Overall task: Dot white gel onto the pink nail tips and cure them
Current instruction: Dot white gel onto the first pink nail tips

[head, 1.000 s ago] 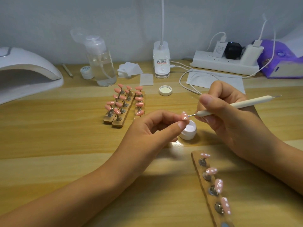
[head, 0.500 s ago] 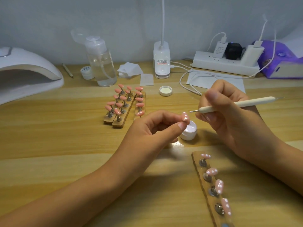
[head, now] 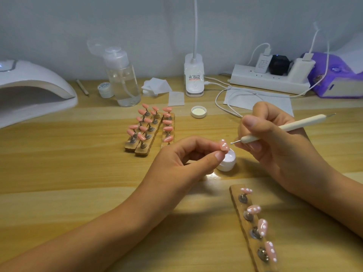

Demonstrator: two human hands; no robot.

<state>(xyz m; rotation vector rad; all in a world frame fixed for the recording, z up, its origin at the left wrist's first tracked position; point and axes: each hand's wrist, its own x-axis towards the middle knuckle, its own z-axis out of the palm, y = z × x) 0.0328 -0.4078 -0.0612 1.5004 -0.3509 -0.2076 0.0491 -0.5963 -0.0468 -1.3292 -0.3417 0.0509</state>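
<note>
Clearly, the fingertips [head: 219,155] of the left hand [head: 176,160] are pinched narrowly together around the base of one pink nail tip [head: 224,145], so that its painted face turns up and toward the right hand. I think it is held above the table to bring the small surface close to the eyes and to the tool. Some white dots are already on it.

The right hand [head: 275,146] grips a white dotting tool [head: 284,127] like a pen, with thumb and fingers curled close to the front end. This short grip probably gives more control for a fine dot. The metal ball end is just beside the nail tip, apart from it by a small gap.

Directly under both sits the open gel pot [head: 226,160], near enough that the tool can dip and return with a short move. Its lid [head: 198,111] lies further back on the table [head: 78,173].

Nearer to the person, a wooden strip [head: 244,228] carries four dotted tips [head: 262,226] on metal stands, so I judge that the held one belongs to this row. Further back, more strips hold plain pink tips [head: 149,126]. The curing lamp [head: 29,91] stands at the left with its opening toward the work.

Several things are not clear. The left fingers hide how the nail tip is mounted. Whether the ball end carries gel is too small to tell. The wooden strip is cut by the lower edge, and the lamp by the left edge.
</note>
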